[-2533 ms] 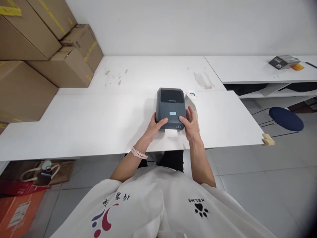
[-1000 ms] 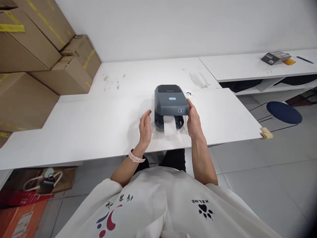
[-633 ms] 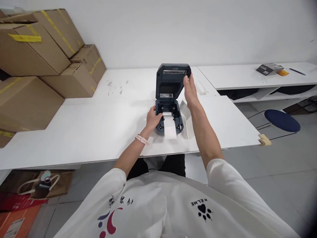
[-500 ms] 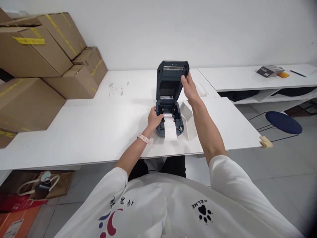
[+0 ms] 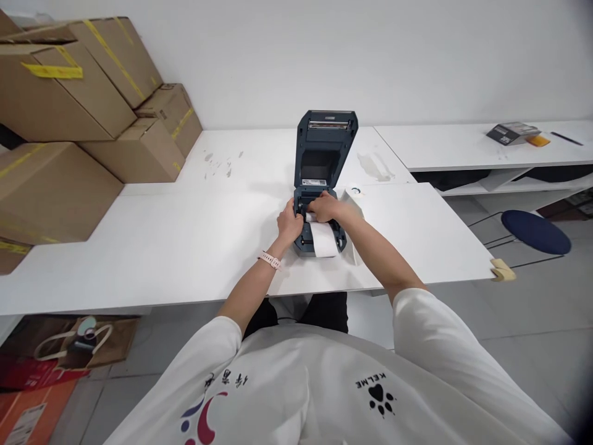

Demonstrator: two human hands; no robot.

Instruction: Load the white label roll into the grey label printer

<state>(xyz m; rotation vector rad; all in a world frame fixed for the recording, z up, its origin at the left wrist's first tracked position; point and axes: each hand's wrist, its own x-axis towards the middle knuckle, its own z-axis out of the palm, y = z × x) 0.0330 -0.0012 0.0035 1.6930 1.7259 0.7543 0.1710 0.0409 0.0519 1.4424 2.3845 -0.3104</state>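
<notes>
A dark label printer [image 5: 326, 139] stands on the white table with its lid tilted up and back. Inside it sits a small white paper roll [image 5: 311, 217], partly covered by fingers. From the roll a strip of blank paper [image 5: 323, 240] runs forward over the printer's front edge. My left hand [image 5: 290, 224] grips the printer's left side, its thumb over the inner edge. My right hand [image 5: 325, 206] reaches into the open printer, fingers bent and closed around the roll's right part; the fingertips are hidden.
Cardboard boxes [image 5: 139, 148] are stacked on the table's left. A white object [image 5: 351, 196] stands right of the printer, mostly behind my right forearm. Farther right are a small grey box [image 5: 512, 132], a pen [image 5: 566, 138] and a blue stool [image 5: 536, 232].
My right hand has let go of the raised lid and moved down into the printer to the paper roll. The paper strip's free end has shifted slightly right. My left hand stays at the printer's side.
</notes>
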